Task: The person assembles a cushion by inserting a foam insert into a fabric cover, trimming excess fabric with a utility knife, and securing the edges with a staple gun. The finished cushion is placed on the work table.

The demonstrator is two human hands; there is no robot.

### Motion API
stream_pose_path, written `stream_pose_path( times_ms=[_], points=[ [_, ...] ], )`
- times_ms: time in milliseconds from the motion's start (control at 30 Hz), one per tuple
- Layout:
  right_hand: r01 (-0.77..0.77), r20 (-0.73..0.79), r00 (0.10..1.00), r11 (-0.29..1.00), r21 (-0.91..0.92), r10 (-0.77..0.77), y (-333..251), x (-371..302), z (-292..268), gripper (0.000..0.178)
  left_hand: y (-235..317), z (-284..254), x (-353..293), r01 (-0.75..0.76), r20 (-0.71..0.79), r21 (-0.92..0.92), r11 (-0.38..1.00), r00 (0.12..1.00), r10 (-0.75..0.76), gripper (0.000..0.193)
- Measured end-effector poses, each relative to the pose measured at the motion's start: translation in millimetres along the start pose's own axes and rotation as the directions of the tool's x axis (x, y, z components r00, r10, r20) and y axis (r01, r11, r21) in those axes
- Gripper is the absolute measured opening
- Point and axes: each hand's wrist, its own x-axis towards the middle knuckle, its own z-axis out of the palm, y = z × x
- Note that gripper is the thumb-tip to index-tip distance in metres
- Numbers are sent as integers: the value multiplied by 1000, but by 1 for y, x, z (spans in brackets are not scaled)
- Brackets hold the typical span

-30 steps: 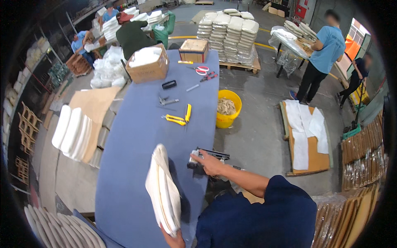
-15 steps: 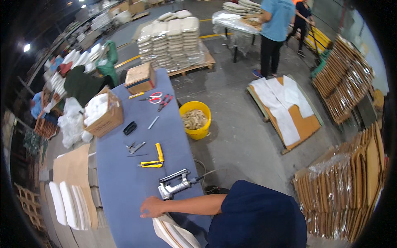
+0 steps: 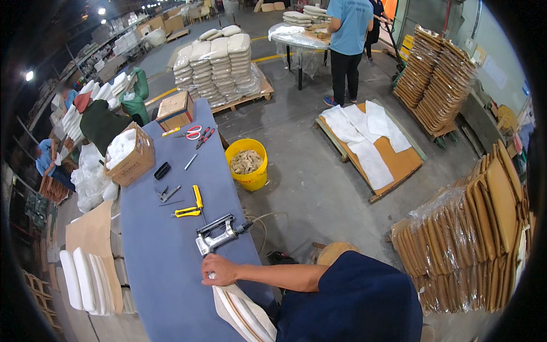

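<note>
My right hand (image 3: 221, 269), at the end of a bare forearm with a navy sleeve, is closed at the far end of a seat cushion (image 3: 242, 313). The cushion is pale, with a cream fabric cover and a thin brown strip along its edge; its lower end runs out of the picture. A bit of white shows at my curled fingers. Just beyond the hand lies a silver staple gun (image 3: 216, 235) with its hose. My left hand is not visible.
On the blue-grey table (image 3: 148, 251) lie a yellow-handled tool (image 3: 192, 206), pliers (image 3: 205, 138), scissors (image 3: 194, 132) and a small stapler-like tool (image 3: 168, 194). Cardboard boxes (image 3: 175, 112) stand farther off. A yellow bucket (image 3: 250, 181) is beside the table; wrapped brown panels (image 3: 456, 245) are stacked right.
My view has shifted, so the table and staple gun appear farther left. My right hand's fingers have gone from spread over the cushion's end to curled at it.
</note>
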Motion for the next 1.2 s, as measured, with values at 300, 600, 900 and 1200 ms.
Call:
stream_pose_path(
  times_ms=[300,600,900,1200],
  points=[
    [-110,-157,981,993,40,116,-11,-46,-5,56,97,-3,119,-699,-79,101,708,703,706,110],
    [-187,-241,944,967,172,226,9,-74,-31,27,126,37,161,-803,-192,2,596,585,788,98],
    [-220,-321,915,969,110,244,14,-87,-54,22,137,48,138,-738,-389,-142,660,655,648,72],
    [-276,-233,942,952,-131,240,-28,-73,-63,18,140,52,137,-706,-479,-191,682,673,563,56]
  ],
)
